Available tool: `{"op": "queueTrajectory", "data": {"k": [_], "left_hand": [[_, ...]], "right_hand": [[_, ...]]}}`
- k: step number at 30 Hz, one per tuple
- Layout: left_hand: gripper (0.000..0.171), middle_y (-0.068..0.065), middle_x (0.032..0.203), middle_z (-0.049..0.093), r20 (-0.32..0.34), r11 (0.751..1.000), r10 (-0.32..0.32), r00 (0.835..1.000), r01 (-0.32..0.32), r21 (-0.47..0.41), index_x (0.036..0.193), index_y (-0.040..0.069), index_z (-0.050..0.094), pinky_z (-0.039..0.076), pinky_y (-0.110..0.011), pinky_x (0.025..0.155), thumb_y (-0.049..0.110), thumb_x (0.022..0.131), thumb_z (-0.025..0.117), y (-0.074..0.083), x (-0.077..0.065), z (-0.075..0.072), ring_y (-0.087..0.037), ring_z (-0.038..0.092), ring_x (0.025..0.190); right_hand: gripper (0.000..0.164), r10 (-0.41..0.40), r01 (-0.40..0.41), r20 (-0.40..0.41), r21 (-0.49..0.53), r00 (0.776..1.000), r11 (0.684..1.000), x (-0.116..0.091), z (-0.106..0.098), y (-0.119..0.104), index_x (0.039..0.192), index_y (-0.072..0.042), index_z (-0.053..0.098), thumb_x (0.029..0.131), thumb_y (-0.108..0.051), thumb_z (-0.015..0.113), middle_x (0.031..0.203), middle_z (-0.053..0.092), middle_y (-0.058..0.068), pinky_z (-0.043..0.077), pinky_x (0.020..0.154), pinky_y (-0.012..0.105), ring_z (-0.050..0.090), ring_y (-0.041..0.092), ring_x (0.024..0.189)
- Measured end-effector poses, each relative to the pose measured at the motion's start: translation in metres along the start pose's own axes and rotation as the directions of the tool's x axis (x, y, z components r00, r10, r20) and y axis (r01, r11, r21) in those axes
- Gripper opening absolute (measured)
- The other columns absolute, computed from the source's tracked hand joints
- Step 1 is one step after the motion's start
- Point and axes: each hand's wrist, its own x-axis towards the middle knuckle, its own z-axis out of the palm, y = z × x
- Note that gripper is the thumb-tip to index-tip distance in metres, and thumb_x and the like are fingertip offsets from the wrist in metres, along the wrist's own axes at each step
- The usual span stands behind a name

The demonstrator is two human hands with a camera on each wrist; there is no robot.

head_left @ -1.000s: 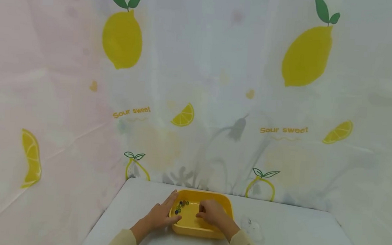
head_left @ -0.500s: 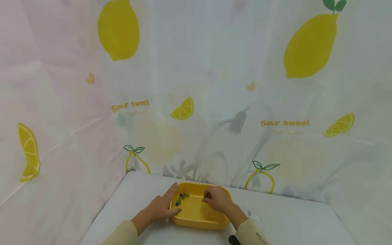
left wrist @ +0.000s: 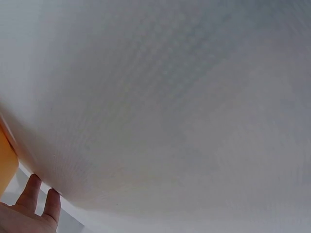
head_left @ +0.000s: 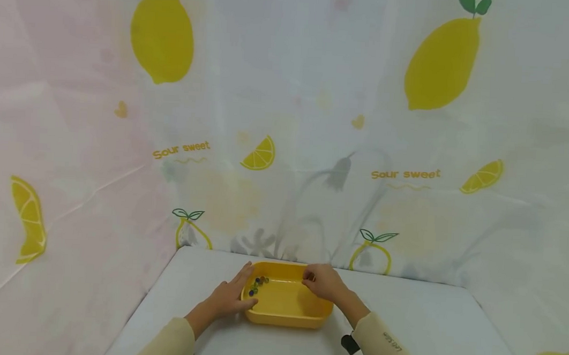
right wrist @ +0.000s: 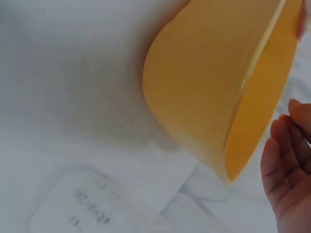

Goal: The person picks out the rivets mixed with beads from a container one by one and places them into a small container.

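A yellow plastic tray [head_left: 284, 320] stands on the white table, with several small glass marbles [head_left: 255, 286] gathered inside near its left wall. My left hand [head_left: 228, 297] rests along the tray's left rim, thumb and fingers spread straight; two of its fingertips show beside the tray in the left wrist view. My right hand [head_left: 324, 283] is over the tray's right end with its fingers curled. In the right wrist view, thumb and forefinger tips of the right hand [right wrist: 291, 165] come close together beyond the rim; I cannot tell whether something tiny is between them.
A clear plastic piece [right wrist: 87, 204] with raised marks lies on the table beside the tray, mostly hidden by my right arm in the head view. A black object [head_left: 350, 344] is under the right sleeve. A lemon-printed curtain [head_left: 283, 199] rises behind the table [head_left: 266, 345].
My right hand has moved from the tray's middle toward its far right rim, fingers still curled. My left hand stays on the left rim and the marbles keep their places.
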Motion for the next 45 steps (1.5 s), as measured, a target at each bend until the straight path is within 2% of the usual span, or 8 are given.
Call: {"op": "queueTrajectory", "data": {"k": [10, 18, 23, 32, 38, 45], "left_hand": [[0.089, -0.008, 0.167, 0.013, -0.017, 0.999, -0.038, 0.999, 0.038, -0.003, 0.159, 0.011, 0.015, 0.033, -0.070, 0.105, 0.052, 0.091, 0.057, 0.004, 0.003, -0.009, -0.038, 0.046, 0.136], [0.091, -0.009, 0.167, 0.014, -0.015, 0.998, -0.044, 0.999, 0.044, -0.037, 0.159, 0.010, 0.016, 0.031, -0.072, 0.104, 0.052, 0.090, 0.057, 0.004, -0.002, 0.000, -0.040, 0.045, 0.137], [0.091, -0.010, 0.167, 0.013, 0.002, 0.998, -0.048, 0.999, 0.048, -0.036, 0.159, 0.009, 0.016, 0.033, -0.071, 0.104, 0.053, 0.090, 0.057, 0.006, -0.006, 0.002, -0.040, 0.047, 0.135], [0.094, -0.008, 0.167, 0.014, -0.029, 0.998, -0.065, 0.997, 0.064, -0.010, 0.160, 0.013, 0.014, 0.030, -0.071, 0.106, 0.056, 0.089, 0.058, 0.005, 0.001, -0.004, -0.039, 0.047, 0.135], [0.093, -0.008, 0.167, 0.013, -0.002, 0.998, -0.052, 0.999, 0.052, -0.036, 0.160, 0.013, 0.014, 0.030, -0.071, 0.106, 0.056, 0.089, 0.058, 0.004, 0.001, 0.000, -0.039, 0.047, 0.135], [0.093, -0.008, 0.167, 0.011, 0.010, 0.998, -0.061, 0.998, 0.061, -0.014, 0.160, 0.013, 0.012, 0.030, -0.070, 0.106, 0.057, 0.090, 0.056, 0.007, 0.000, 0.000, -0.038, 0.047, 0.135]], "right_hand": [[0.007, 0.031, -0.031, -0.050, -0.002, 0.998, 1.000, -0.007, -0.025, 0.014, 0.082, -0.013, 0.070, 0.087, -0.009, 0.074, 0.077, 0.068, -0.004, 0.050, 0.063, 0.023, 0.058, 0.008, 0.068], [0.006, 0.102, -0.102, -0.021, 0.035, 0.995, 0.994, -0.024, -0.027, 0.028, 0.083, -0.011, 0.069, 0.088, -0.009, 0.072, 0.077, 0.066, -0.004, 0.050, 0.064, 0.024, 0.057, 0.010, 0.070], [0.007, 0.089, -0.088, -0.023, 0.028, 0.996, 0.996, -0.033, -0.028, 0.032, 0.082, -0.011, 0.069, 0.087, -0.008, 0.072, 0.075, 0.066, -0.004, 0.049, 0.061, 0.022, 0.055, 0.008, 0.067], [0.007, 0.049, -0.048, -0.049, 0.016, 0.998, 0.999, -0.035, -0.047, 0.036, 0.083, -0.012, 0.068, 0.088, -0.009, 0.071, 0.077, 0.066, -0.004, 0.050, 0.063, 0.024, 0.057, 0.008, 0.068], [0.006, 0.049, -0.048, -0.044, 0.024, 0.998, 0.999, -0.051, -0.051, 0.047, 0.083, -0.011, 0.068, 0.088, -0.009, 0.072, 0.077, 0.067, -0.004, 0.050, 0.062, 0.022, 0.057, 0.006, 0.069], [0.006, 0.030, -0.028, -0.055, 0.033, 0.998, 0.999, -0.061, -0.059, 0.053, 0.083, -0.010, 0.069, 0.087, -0.008, 0.072, 0.077, 0.067, -0.004, 0.050, 0.062, 0.023, 0.058, 0.006, 0.069]]}}
